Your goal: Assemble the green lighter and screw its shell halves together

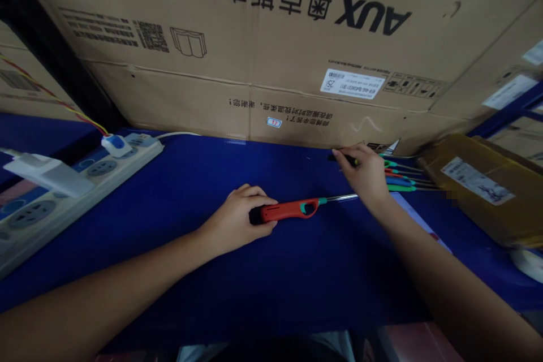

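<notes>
My left hand (240, 216) is closed round the black end of an orange long-necked lighter (292, 210) that lies flat on the blue table (190, 226); its teal trigger and thin metal tube point right. My right hand (365, 174) rests over the tube's far end, fingers curled on a dark-tipped lighter (344, 158) from a pile of several lighters (401, 178) with green, blue and red handles lying against the carton.
A large brown carton (271, 51) printed AUX walls off the back of the table. A white power strip (80, 181) with plugs and a charger lies at the left. A brown padded parcel (479, 186) sits at the right, with white paper under my right forearm.
</notes>
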Demonstrator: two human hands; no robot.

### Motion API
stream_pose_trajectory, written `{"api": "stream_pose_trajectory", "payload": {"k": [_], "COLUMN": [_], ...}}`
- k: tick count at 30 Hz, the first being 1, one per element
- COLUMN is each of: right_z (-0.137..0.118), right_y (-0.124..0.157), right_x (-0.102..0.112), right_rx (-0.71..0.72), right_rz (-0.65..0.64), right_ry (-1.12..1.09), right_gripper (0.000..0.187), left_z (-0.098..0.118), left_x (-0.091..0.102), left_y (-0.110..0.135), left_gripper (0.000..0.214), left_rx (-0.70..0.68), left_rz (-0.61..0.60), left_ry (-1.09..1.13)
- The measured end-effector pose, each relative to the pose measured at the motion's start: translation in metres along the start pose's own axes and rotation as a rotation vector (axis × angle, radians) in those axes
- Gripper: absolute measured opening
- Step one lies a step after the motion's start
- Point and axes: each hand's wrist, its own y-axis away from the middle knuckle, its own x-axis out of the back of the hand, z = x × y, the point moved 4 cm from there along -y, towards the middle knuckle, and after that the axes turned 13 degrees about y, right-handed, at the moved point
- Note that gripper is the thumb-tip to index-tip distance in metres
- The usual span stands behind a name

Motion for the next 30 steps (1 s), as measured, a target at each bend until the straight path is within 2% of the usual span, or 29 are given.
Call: {"api": "stream_pose_trajectory", "payload": {"k": [3, 8, 10, 15, 18, 26, 30], "right_z": [-0.003, -0.007, -0.007, -0.002, 0.001, -0.005, -0.014], "right_y": [-0.002, -0.012, -0.012, -0.001, 0.003, 0.002, -0.004], "right_x": [0.004, 0.026, 0.024, -0.001, -0.008, -0.004, 0.012], "right_rx": [0.02, 0.0, 0.009, 0.034, 0.033, 0.004, -0.033], "right_rz": [0.006, 0.07, 0.049, -0.03, -0.045, -0.064, -0.051], "right_ry": [0.011, 0.042, 0.047, 0.041, 0.036, 0.006, -0.014], "right_gripper": [0.021, 0.02, 0.019, 0.019, 0.02, 0.021, 0.019], "left_z": [0.0, 0.0, 0.001, 0.003, 0.003, 0.002, 0.003], "left_x": [0.0, -0.003, -0.004, -0.005, -0.005, -0.006, -0.005], "left_y": [0.0, -0.001, 0.0, 0.0, 0.0, 0.001, 0.001], "left_gripper": [0.027, 0.03, 0.031, 0.032, 0.031, 0.032, 0.034], "left_rx": [-0.001, -0.019, -0.021, -0.028, -0.028, -0.024, -0.038], "left_rz": [-0.005, -0.052, -0.068, -0.083, -0.084, -0.092, -0.085], "left_ry": [0.012, 0.03, 0.021, 0.022, 0.03, 0.028, 0.033]}}
